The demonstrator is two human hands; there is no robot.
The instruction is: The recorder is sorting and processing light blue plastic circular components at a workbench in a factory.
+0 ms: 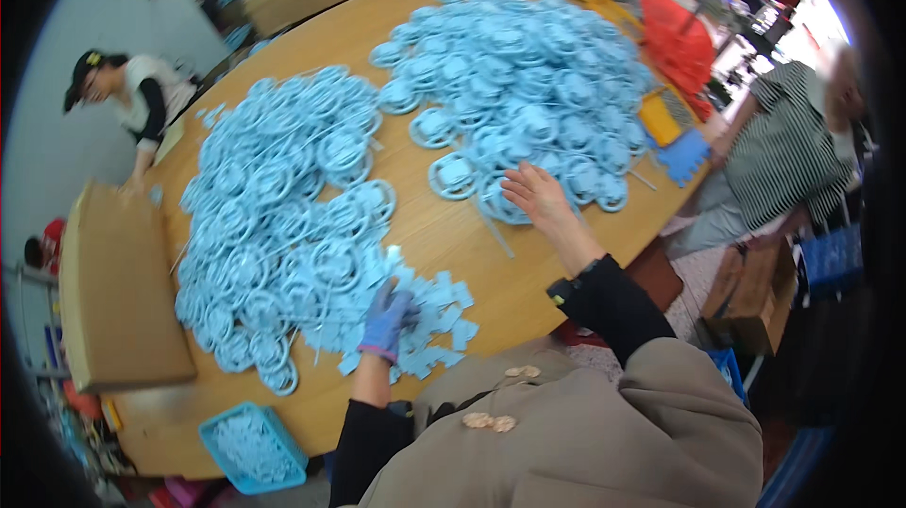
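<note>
My left hand (387, 321), in a purple glove, is among small flat light-blue pieces (444, 305) near the table's front edge. Its fingers look apart, though slightly blurred, and I make out nothing held in them. My bare right hand (543, 199) reaches over the near edge of a large heap of light-blue round plastic parts (528, 65), fingers stretched out and holding nothing. These parts look like rings with a square in the middle, some with thin stems. A second heap of similar parts (274, 197) lies to the left, beside my left hand.
A cardboard box (123, 291) stands at the table's (425, 234) left edge. Below it sits a blue basket (250, 489) of small pieces. A yellow tray (661, 119) and blue glove (683, 157) lie at the right. One person (142, 93) is at the far left, another (783, 149) at the right.
</note>
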